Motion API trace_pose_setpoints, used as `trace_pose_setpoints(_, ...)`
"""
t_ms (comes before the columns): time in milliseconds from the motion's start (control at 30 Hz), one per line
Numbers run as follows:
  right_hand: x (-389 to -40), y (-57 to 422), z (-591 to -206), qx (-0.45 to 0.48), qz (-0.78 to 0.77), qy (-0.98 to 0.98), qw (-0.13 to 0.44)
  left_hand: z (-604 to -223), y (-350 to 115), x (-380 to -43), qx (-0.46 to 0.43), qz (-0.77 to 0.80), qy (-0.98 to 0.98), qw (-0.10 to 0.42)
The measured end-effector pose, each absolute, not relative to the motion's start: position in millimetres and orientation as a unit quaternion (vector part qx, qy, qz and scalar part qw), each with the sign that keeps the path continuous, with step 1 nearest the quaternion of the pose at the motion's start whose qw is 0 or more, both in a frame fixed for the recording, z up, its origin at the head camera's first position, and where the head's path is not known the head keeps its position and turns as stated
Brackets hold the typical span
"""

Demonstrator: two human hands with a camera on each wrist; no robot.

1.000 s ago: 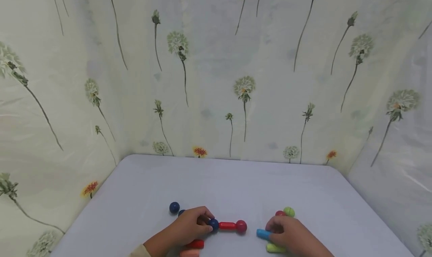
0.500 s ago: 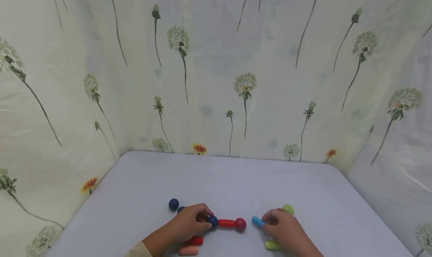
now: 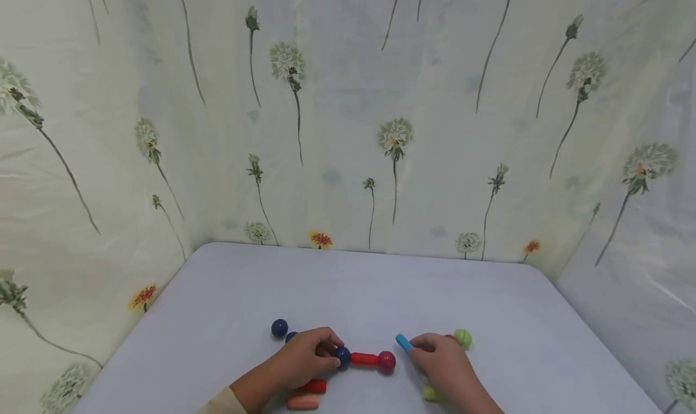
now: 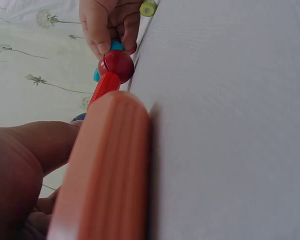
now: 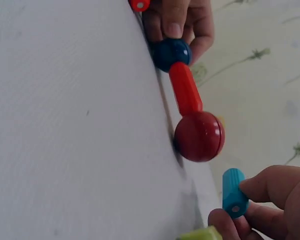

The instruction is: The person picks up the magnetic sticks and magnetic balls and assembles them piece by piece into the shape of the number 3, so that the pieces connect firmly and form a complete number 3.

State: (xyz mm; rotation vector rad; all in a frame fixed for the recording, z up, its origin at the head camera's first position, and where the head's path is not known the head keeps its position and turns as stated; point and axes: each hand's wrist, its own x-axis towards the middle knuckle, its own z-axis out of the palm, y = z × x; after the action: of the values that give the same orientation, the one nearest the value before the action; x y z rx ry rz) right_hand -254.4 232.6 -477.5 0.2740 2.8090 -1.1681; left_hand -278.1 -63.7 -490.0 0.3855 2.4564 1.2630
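My left hand pinches a dark blue ball between thumb and fingers. From that ball a red stick runs right to a red ball; the three touch in a row on the table. My right hand holds a light blue ridged stick between thumb and fingers, tilted, its free end just right of the red ball and apart from it. In the right wrist view a small round dot marks the near end of the light blue stick.
Two dark blue balls lie beyond my left hand, one partly hidden. Near that wrist are another red stick and a peach stick. Around my right hand lie a lime ball, a mostly hidden red ball and a lime stick.
My right hand has moved left and away from me with the light blue stick, which has turned from level to slanted. My left hand keeps its hold on the dark blue ball.
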Motion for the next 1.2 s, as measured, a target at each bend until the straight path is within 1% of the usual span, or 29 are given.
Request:
trace_pose_setpoints(200,-258,216,-471,0.115,-0.397,0.909,0.053,-491,-65,-277,0.143,0.447,0.866,0.174)
trace_pose_setpoints(333,-261,205,-467,0.123,-0.418,0.899,0.048,-491,-66,-277,0.149,0.448,0.864,0.172)
trace_pose_setpoints(633,-268,185,-473,0.167,-0.483,0.859,0.035,-491,-65,-278,0.143,0.448,0.865,0.173)
trace_pose_setpoints(767,-267,179,-476,0.182,-0.486,0.854,0.035,-492,-62,-277,0.138,0.453,0.863,0.178)
trace_pose_setpoints(967,-268,172,-479,0.180,-0.498,0.848,0.030,-492,-64,-278,0.130,0.450,0.865,0.178)
trace_pose_setpoints(1200,-262,167,-480,0.181,-0.489,0.853,0.016,-493,-66,-278,0.149,0.448,0.864,0.173)
